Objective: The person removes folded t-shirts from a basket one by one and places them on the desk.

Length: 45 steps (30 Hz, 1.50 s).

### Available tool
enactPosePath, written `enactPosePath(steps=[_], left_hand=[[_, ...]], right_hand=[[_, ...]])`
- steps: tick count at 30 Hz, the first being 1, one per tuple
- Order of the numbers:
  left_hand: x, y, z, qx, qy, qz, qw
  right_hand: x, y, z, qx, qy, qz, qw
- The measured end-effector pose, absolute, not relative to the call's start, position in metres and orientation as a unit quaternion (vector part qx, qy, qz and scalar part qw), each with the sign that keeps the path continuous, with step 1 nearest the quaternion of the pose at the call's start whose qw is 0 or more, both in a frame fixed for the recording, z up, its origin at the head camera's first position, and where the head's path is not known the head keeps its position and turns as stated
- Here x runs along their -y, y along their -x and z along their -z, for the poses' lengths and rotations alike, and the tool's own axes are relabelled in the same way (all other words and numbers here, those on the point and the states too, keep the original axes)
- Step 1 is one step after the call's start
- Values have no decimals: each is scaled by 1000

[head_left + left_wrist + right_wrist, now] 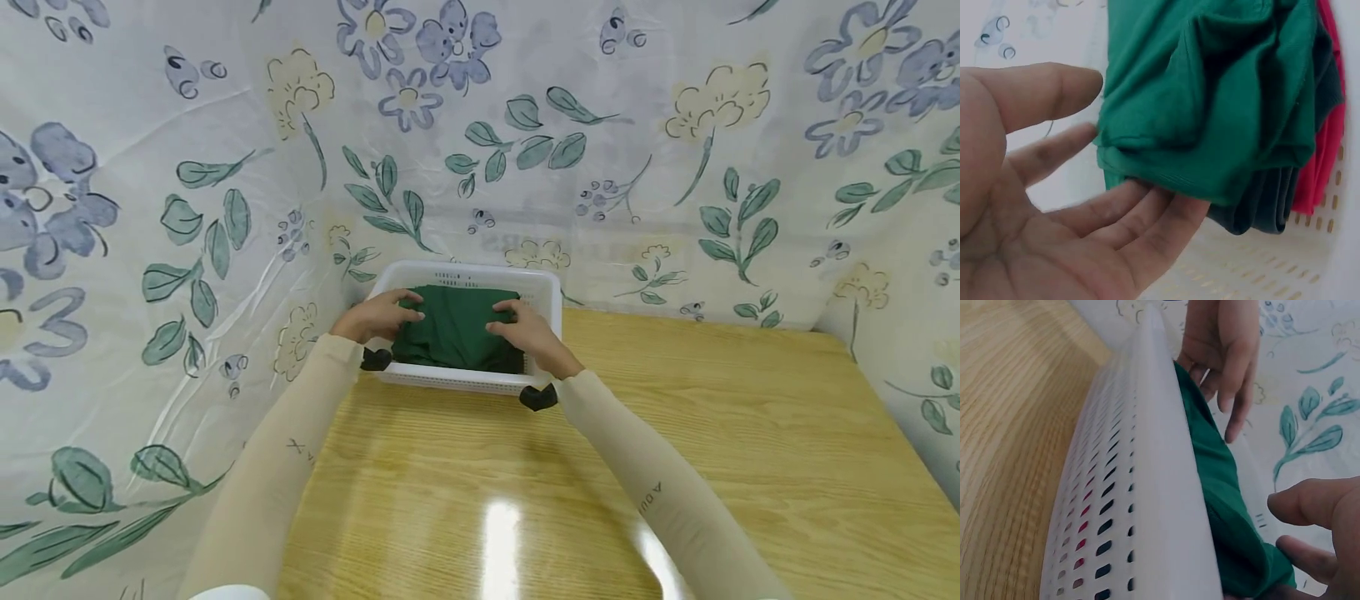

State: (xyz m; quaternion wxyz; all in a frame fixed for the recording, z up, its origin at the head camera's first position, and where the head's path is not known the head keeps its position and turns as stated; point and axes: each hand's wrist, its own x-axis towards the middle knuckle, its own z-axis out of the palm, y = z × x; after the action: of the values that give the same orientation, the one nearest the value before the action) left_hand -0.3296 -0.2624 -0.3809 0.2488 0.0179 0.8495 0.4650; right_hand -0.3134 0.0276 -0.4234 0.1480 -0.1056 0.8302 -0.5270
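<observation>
A green folded cloth garment (459, 327) lies on top of a stack in a white plastic basket (450, 377). At its left end is my left hand (381, 315); in the left wrist view its lower fingers (1138, 231) reach under the garment's edge, while the thumb stays apart from the fabric. My right hand (534, 332) is at the garment's right end, thumb and index finger spread, other fingertips partly hidden by the cloth in the right wrist view. Under the green garment show a dark folded cloth (1244, 212) and a red cloth (1329, 159).
The basket stands on a wood-grain table (675, 433), close to a flower-printed sheet (510, 200) hanging behind and at the sides. Slotted holes run along the basket's wall (1104, 512). Black straps (538, 397) sit at both wrists, below pale sleeves (645, 458).
</observation>
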Motion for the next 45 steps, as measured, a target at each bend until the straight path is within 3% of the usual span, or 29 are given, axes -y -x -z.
enactPosePath(steps=[9, 18, 33, 45], left_hand=[[257, 330, 388, -851, -24, -450, 270], [250, 337, 387, -865, 0, -451, 222], [257, 341, 389, -850, 20, -485, 207], [254, 342, 384, -883, 21, -445, 150]], right_hand=[[-28, 321, 429, -806, 104, 558, 169], [-24, 324, 428, -816, 97, 547, 157], [-17, 327, 437, -827, 98, 536, 141], [-17, 328, 436, -830, 86, 541, 104]])
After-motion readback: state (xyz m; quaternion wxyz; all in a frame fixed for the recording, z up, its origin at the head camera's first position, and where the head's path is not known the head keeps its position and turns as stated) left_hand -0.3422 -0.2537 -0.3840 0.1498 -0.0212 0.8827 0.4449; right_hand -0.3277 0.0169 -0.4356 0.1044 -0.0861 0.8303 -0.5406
